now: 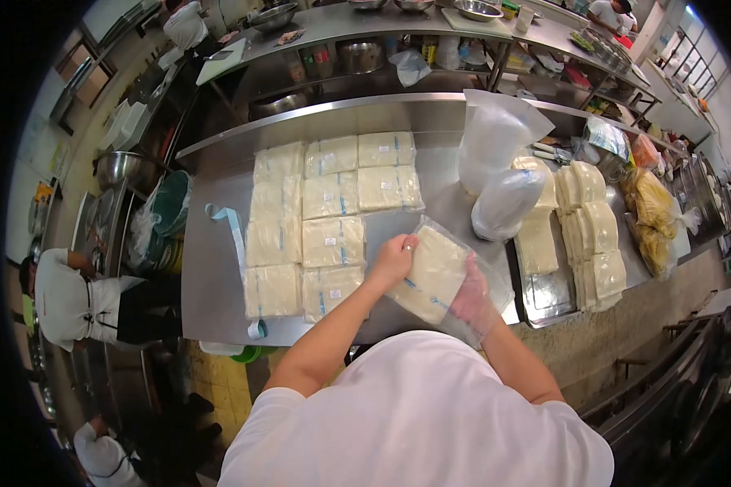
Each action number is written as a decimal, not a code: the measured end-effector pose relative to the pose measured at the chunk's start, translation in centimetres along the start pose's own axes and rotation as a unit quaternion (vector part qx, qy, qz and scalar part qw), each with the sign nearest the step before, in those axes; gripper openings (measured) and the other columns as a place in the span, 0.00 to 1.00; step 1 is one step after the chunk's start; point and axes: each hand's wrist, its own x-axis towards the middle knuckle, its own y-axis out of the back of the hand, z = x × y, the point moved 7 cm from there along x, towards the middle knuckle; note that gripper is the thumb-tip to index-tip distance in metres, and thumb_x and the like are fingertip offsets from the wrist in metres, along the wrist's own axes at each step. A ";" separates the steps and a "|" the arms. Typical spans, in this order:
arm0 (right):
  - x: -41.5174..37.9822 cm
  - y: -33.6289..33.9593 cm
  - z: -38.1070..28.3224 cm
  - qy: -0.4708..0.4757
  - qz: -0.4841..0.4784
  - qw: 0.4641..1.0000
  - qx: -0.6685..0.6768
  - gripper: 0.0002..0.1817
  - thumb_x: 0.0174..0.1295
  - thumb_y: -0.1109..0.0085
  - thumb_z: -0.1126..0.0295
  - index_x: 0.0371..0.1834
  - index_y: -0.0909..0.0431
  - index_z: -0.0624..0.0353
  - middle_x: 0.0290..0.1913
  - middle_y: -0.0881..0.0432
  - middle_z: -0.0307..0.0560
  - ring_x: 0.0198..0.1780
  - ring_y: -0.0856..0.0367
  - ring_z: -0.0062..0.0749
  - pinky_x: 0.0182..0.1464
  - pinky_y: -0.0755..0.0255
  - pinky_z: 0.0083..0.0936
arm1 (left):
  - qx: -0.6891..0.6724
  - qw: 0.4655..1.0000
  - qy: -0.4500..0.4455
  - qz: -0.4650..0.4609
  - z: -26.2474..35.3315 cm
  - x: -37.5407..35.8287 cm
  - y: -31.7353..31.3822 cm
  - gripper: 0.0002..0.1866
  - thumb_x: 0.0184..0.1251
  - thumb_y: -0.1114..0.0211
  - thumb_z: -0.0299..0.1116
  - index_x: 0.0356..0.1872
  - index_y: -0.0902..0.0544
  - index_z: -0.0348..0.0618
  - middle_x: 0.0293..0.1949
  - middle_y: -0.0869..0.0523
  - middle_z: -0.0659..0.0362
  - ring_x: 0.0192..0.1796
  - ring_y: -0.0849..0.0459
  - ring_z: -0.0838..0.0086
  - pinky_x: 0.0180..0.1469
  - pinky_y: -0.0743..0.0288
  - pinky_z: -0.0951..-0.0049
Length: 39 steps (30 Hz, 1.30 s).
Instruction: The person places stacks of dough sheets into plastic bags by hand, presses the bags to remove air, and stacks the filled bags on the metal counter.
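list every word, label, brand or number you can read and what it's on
No text can be read for certain.
Held bag: blue print, too small and blurred to read.
Packed bags on the table: blue print and, on several, white labels, all too small to read.
Red bottle on the shelf beyond: any label is too small to read.
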 end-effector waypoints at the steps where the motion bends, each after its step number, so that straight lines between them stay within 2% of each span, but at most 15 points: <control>1: 0.0 0.3 -0.2 0.010 0.010 1.000 0.004 0.46 0.70 0.56 0.32 0.78 0.41 0.59 0.76 0.32 0.55 0.75 0.33 0.52 0.76 0.41 0.54 | -0.001 1.000 -0.004 0.001 0.7 -0.2 0.1 0.20 0.81 0.43 0.45 0.43 0.16 0.35 0.31 0.13 0.56 0.34 0.19 0.75 0.41 0.25 0.68; 3: -0.1 0.9 -0.5 0.021 0.018 1.000 0.007 0.46 0.70 0.56 0.32 0.78 0.40 0.59 0.75 0.32 0.55 0.75 0.33 0.52 0.76 0.41 0.54 | 0.042 0.998 0.020 -0.042 1.5 -1.5 -0.2 0.22 0.81 0.45 0.47 0.43 0.16 0.34 0.29 0.14 0.50 0.33 0.18 0.70 0.40 0.25 0.64; 7: -0.7 1.1 -0.4 0.028 0.015 0.999 0.001 0.45 0.71 0.57 0.33 0.78 0.40 0.58 0.76 0.32 0.54 0.75 0.33 0.51 0.76 0.41 0.53 | 0.071 0.996 0.024 -0.039 -1.0 -2.3 -0.3 0.24 0.81 0.47 0.49 0.43 0.17 0.34 0.30 0.13 0.50 0.32 0.18 0.65 0.40 0.25 0.62; 9: -0.8 0.7 -0.3 0.037 0.002 0.999 -0.025 0.44 0.71 0.57 0.33 0.78 0.40 0.58 0.76 0.32 0.53 0.75 0.33 0.51 0.77 0.41 0.53 | 0.037 0.999 0.025 -0.007 -1.3 -2.5 -0.1 0.26 0.81 0.48 0.51 0.37 0.17 0.33 0.30 0.15 0.42 0.33 0.18 0.50 0.41 0.26 0.57; 18: -1.2 -0.8 1.3 -0.024 0.035 0.996 -0.076 0.46 0.71 0.57 0.32 0.79 0.42 0.58 0.77 0.34 0.51 0.77 0.35 0.49 0.77 0.43 0.51 | -0.024 0.999 -0.021 0.044 -0.4 -0.1 0.6 0.28 0.81 0.49 0.52 0.38 0.17 0.34 0.31 0.15 0.41 0.35 0.16 0.50 0.42 0.26 0.56; 20: -0.7 -0.2 0.9 -0.001 0.019 1.000 -0.010 0.45 0.72 0.59 0.32 0.77 0.40 0.60 0.75 0.31 0.53 0.75 0.33 0.49 0.77 0.41 0.51 | 0.021 0.999 -0.019 0.014 -0.5 -1.0 0.8 0.27 0.81 0.49 0.52 0.39 0.16 0.34 0.31 0.15 0.41 0.35 0.16 0.50 0.42 0.26 0.56; 22: -0.6 0.7 0.5 0.013 0.014 1.000 -0.011 0.45 0.72 0.59 0.32 0.77 0.39 0.61 0.74 0.31 0.54 0.75 0.33 0.50 0.77 0.41 0.51 | 0.065 0.998 -0.016 -0.016 -1.2 -2.3 0.5 0.27 0.81 0.49 0.52 0.39 0.16 0.35 0.31 0.15 0.41 0.35 0.16 0.51 0.41 0.26 0.56; 24: -0.9 1.5 -0.1 0.027 0.011 1.000 -0.011 0.45 0.72 0.59 0.32 0.77 0.39 0.61 0.74 0.30 0.55 0.75 0.32 0.51 0.76 0.41 0.52 | 0.025 0.999 0.022 -0.029 -2.2 -3.8 0.2 0.27 0.81 0.49 0.52 0.38 0.15 0.36 0.31 0.15 0.41 0.35 0.16 0.51 0.41 0.25 0.57; 28: -1.0 2.4 0.1 0.008 0.026 0.998 0.057 0.44 0.73 0.59 0.33 0.76 0.38 0.62 0.73 0.30 0.56 0.73 0.31 0.53 0.75 0.39 0.52 | -0.002 1.000 0.022 -0.002 -3.5 -6.3 0.2 0.29 0.81 0.49 0.53 0.36 0.16 0.34 0.29 0.14 0.43 0.33 0.16 0.54 0.41 0.26 0.58; 30: -1.2 1.9 -0.1 0.002 0.037 0.997 0.065 0.43 0.74 0.58 0.35 0.76 0.38 0.62 0.73 0.30 0.56 0.73 0.30 0.53 0.75 0.39 0.52 | -0.052 0.999 0.006 0.006 -5.0 -6.9 0.0 0.29 0.81 0.49 0.53 0.32 0.18 0.34 0.25 0.16 0.47 0.31 0.18 0.60 0.39 0.27 0.59; 33: -1.1 -0.3 -1.7 0.007 0.047 0.999 -0.004 0.40 0.74 0.53 0.39 0.76 0.37 0.61 0.74 0.30 0.55 0.72 0.29 0.51 0.75 0.38 0.50 | 0.020 0.997 0.072 0.011 -7.7 -7.4 1.4 0.29 0.81 0.48 0.52 0.29 0.19 0.36 0.21 0.19 0.53 0.28 0.21 0.67 0.35 0.28 0.61; 35: -0.2 -0.3 -4.0 0.106 0.105 0.978 -0.145 0.38 0.74 0.51 0.39 0.76 0.36 0.56 0.72 0.27 0.51 0.72 0.28 0.46 0.75 0.38 0.50 | -0.003 0.995 0.098 0.020 -9.3 -7.4 2.1 0.28 0.81 0.48 0.51 0.28 0.19 0.37 0.20 0.20 0.55 0.26 0.22 0.70 0.33 0.29 0.63; 36: 0.3 -0.9 -4.4 0.104 0.106 0.978 -0.145 0.38 0.74 0.51 0.39 0.76 0.36 0.56 0.72 0.27 0.51 0.72 0.28 0.46 0.75 0.38 0.50 | -0.024 0.992 0.123 0.028 -10.0 -7.6 2.3 0.27 0.81 0.47 0.50 0.27 0.19 0.39 0.20 0.22 0.57 0.25 0.24 0.73 0.31 0.30 0.66; 38: 1.2 -3.3 -5.6 0.134 0.110 0.883 -0.435 0.38 0.74 0.50 0.43 0.80 0.41 0.55 0.77 0.34 0.55 0.77 0.36 0.44 0.79 0.45 0.43 | -0.052 0.989 0.136 0.031 -9.7 -7.7 2.7 0.26 0.81 0.46 0.49 0.27 0.19 0.38 0.20 0.21 0.59 0.24 0.24 0.75 0.30 0.31 0.67; 39: 2.5 -3.2 -5.5 0.133 0.110 0.884 -0.435 0.38 0.74 0.50 0.43 0.80 0.41 0.55 0.77 0.34 0.55 0.77 0.36 0.44 0.79 0.45 0.43 | -0.080 0.985 0.148 0.034 -9.6 -7.6 2.9 0.25 0.81 0.45 0.48 0.28 0.19 0.38 0.20 0.21 0.60 0.24 0.25 0.76 0.29 0.31 0.68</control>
